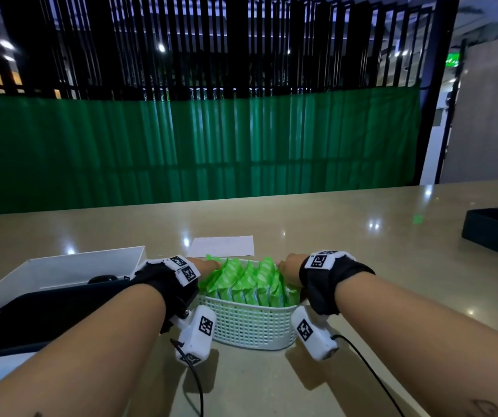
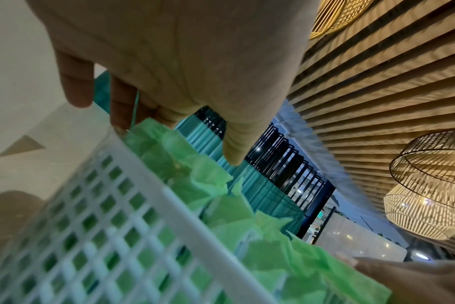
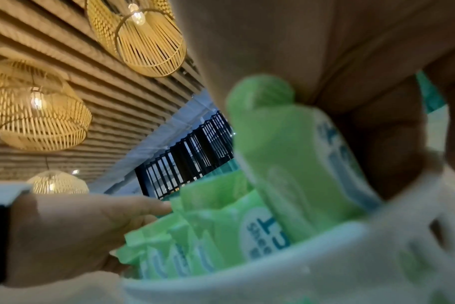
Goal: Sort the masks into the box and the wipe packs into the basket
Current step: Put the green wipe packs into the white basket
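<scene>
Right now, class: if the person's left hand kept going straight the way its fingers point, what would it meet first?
The left hand points down over the white basket, so it would probably meet the green wipe packs first; depth is unclear, and its fingertips may already touch the rim.

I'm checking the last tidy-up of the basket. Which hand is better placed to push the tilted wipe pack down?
Right. The right hand rests on the tilted wipe pack in the basket; the left hand sits at the opposite end.

The tabletop [image 1: 332, 224] is polished, glossy stone-like beige, mirroring lamps. At lower centre, the basket [image 1: 250, 323] is matt white plastic lattice; the wipe packs [image 1: 247, 281] are crinkled green film. The box [image 1: 70, 266], lower left, looks smooth white card.
</scene>
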{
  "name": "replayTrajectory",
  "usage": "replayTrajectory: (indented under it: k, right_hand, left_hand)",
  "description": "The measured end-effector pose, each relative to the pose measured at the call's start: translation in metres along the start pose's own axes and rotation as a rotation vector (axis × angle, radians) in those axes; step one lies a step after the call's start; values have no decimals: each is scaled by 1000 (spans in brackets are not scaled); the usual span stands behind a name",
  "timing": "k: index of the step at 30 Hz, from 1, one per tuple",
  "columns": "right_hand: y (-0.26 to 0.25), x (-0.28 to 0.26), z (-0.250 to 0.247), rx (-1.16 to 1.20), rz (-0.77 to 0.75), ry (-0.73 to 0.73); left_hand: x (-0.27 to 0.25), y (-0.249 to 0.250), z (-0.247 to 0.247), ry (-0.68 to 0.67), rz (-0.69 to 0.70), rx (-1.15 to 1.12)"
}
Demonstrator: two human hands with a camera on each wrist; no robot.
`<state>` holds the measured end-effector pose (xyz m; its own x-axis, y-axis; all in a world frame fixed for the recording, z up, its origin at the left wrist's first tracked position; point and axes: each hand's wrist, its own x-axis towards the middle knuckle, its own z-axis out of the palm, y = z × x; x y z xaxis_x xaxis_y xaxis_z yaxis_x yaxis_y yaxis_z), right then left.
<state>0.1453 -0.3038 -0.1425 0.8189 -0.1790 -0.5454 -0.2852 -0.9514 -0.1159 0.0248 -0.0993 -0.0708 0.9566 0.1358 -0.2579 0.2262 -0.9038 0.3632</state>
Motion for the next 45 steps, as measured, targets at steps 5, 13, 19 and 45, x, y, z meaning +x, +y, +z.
replayTrajectory:
  k: [5, 13, 19, 45]
  right_hand:
    - [13, 117, -20, -177, -297, 190]
    - [27, -117, 5, 75, -416, 511]
    - [43, -132, 27, -57, -606, 334]
    - [30, -116, 31, -316, -610, 315]
  left_hand:
    - [-6, 2, 3, -47, 6, -48]
    - [-15, -4, -4, -39, -69, 58]
    - [-3, 3, 6, 59, 47, 122]
    - [-1, 25, 21, -109, 233, 395]
